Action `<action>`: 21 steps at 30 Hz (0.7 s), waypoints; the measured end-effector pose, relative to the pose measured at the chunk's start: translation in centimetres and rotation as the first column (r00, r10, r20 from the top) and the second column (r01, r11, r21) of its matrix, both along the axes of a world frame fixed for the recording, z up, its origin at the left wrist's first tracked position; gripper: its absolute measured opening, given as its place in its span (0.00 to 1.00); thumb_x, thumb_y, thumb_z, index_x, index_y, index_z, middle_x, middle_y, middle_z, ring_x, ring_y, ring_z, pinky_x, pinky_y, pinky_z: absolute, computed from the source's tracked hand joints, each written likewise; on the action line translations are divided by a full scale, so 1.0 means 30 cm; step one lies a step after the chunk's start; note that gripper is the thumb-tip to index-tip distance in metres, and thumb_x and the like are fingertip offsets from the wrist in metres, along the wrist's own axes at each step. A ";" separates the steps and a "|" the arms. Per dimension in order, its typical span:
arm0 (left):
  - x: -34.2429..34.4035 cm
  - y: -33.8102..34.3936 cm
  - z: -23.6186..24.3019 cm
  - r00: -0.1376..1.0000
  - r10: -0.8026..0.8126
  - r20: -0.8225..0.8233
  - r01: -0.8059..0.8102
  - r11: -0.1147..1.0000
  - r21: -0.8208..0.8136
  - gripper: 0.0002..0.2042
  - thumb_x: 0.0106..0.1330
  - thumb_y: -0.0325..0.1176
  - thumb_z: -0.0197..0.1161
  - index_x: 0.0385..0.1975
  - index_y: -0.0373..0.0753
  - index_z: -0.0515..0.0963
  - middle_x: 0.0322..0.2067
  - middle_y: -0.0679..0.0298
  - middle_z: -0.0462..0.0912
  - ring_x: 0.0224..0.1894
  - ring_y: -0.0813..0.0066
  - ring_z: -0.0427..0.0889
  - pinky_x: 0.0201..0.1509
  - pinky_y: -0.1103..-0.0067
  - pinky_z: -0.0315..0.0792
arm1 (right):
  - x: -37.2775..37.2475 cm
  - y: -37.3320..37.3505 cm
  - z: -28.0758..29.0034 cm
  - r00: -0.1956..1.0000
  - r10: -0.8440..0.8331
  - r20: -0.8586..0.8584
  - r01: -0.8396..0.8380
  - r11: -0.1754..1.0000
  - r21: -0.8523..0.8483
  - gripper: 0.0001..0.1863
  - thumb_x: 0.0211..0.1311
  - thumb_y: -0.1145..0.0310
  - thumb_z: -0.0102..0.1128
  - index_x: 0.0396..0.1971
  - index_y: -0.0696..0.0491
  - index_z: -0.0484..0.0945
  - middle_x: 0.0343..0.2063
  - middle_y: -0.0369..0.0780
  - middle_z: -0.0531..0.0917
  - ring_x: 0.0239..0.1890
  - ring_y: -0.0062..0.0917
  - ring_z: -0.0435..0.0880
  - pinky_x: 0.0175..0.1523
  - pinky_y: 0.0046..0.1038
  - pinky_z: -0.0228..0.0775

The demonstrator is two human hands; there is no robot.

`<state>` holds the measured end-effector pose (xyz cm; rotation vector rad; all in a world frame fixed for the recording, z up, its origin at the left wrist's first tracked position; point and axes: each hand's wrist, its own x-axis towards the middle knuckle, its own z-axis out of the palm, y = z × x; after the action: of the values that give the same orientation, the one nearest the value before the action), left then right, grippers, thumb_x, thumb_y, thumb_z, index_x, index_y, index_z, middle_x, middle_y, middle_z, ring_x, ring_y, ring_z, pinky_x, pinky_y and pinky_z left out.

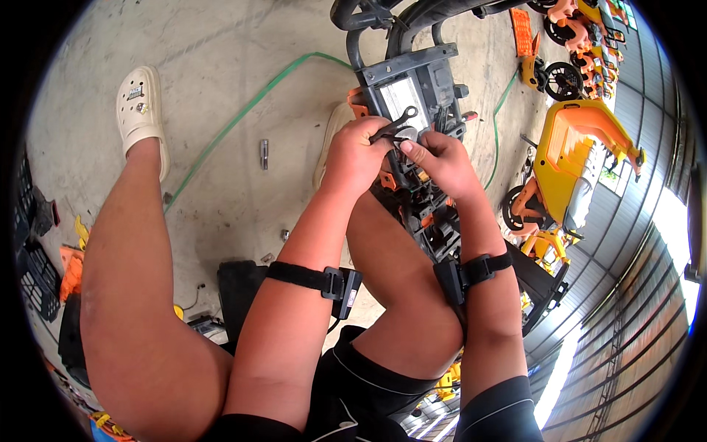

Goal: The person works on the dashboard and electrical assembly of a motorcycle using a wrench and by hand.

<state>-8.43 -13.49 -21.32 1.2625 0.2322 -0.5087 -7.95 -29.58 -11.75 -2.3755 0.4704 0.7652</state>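
Both my hands meet over the black frame (409,66) of a partly stripped small vehicle. My left hand (359,151) is closed around a dark metal part with a ring-shaped end (402,120), which looks like a spanner; the ring points up and away to the right. Close beside it, my right hand (448,163) is closed in a pinch, thumb toward the left hand. A small greyish round piece (406,134) shows between the hands, its kind unclear. My fingers hide most of what they grip. Below them lie dark parts and orange pieces of the vehicle.
A silver socket-like cylinder (264,155) lies on the concrete floor. A green hose (243,114) curves across it. Yellow-and-orange vehicles (563,158) stand at the right. Black crates (38,269) sit at the far left. My legs straddle the work area.
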 end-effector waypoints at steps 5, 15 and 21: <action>0.003 0.004 -0.012 0.999 -0.019 -0.048 0.019 1.000 0.003 0.10 0.58 0.29 0.67 0.40 0.37 0.83 0.34 0.56 0.85 0.37 0.62 0.84 0.42 0.71 0.75 | 0.057 0.063 0.039 0.991 0.121 -0.064 -0.133 0.964 -0.232 0.33 0.55 0.39 0.68 0.21 0.61 0.77 0.16 0.46 0.75 0.21 0.32 0.76 0.31 0.35 0.68; 0.007 0.013 0.020 1.000 0.014 -0.013 -0.013 1.000 0.027 0.10 0.56 0.26 0.67 0.38 0.37 0.83 0.35 0.57 0.85 0.37 0.61 0.84 0.40 0.71 0.75 | 0.058 0.131 0.039 0.937 0.344 -0.067 -0.345 0.871 -0.350 0.20 0.49 0.62 0.70 0.36 0.61 0.77 0.30 0.49 0.83 0.35 0.44 0.83 0.43 0.38 0.73; 0.008 0.016 0.019 0.999 0.044 -0.029 -0.043 0.999 0.030 0.09 0.56 0.25 0.67 0.38 0.37 0.83 0.34 0.56 0.85 0.37 0.60 0.84 0.41 0.71 0.75 | 0.059 0.146 0.010 0.988 0.152 -0.038 -0.157 0.966 -0.206 0.14 0.46 0.69 0.67 0.32 0.60 0.76 0.32 0.47 0.81 0.37 0.48 0.78 0.44 0.40 0.71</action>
<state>-8.18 -13.02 -20.76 1.2767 0.2927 -0.4886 -6.18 -25.19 -11.44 -2.6259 0.3937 0.8492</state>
